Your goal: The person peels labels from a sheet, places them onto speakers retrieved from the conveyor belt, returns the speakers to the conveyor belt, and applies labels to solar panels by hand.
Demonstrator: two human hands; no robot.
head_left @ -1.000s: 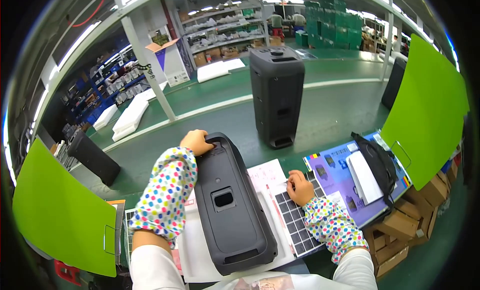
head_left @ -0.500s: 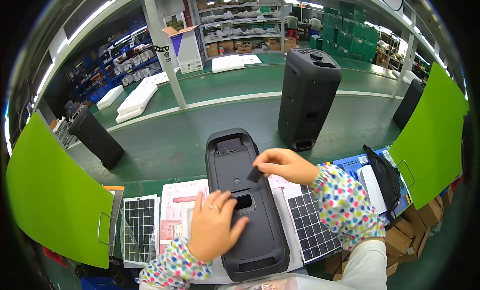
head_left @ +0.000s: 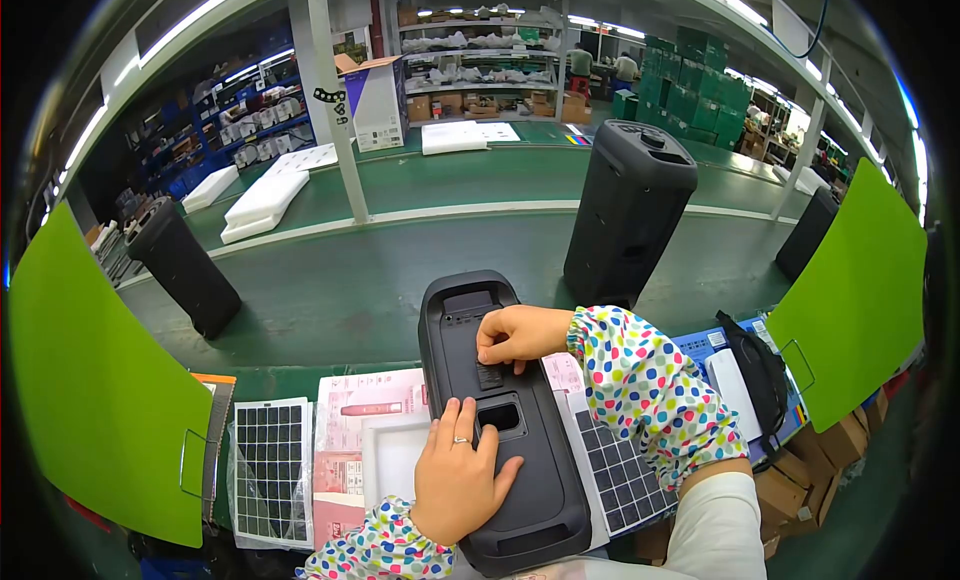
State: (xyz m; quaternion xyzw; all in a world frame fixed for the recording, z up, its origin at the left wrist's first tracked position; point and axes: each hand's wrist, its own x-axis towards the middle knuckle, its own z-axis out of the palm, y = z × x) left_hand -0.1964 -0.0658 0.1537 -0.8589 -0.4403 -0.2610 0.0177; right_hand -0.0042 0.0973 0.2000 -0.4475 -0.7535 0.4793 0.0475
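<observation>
A black party speaker (head_left: 535, 480) lies on its front before me, its back panel up, with a recessed opening in the middle. My left hand (head_left: 458, 480) rests flat on the panel beside that opening, fingers stretched out, a ring on one of them. Above the opening, my right hand (head_left: 515, 337) has its fingers pinched together at the upper edge of a small dark label (head_left: 490, 377). The label lies against the panel, partly covered by the fingers; whether it sticks there I cannot tell.
Another black speaker (head_left: 632, 215) stands upright on the green conveyor (head_left: 400, 250). Green partition boards (head_left: 105, 400) flank me. Solar panels (head_left: 272, 470) and a pink printed box (head_left: 370, 395) lie around the speaker. A black strap bag (head_left: 757, 380) is at right.
My right hand has moved left and down, bringing the label from above the speaker onto its panel. My left hand has settled flat on the panel. The camera view has shifted slightly.
</observation>
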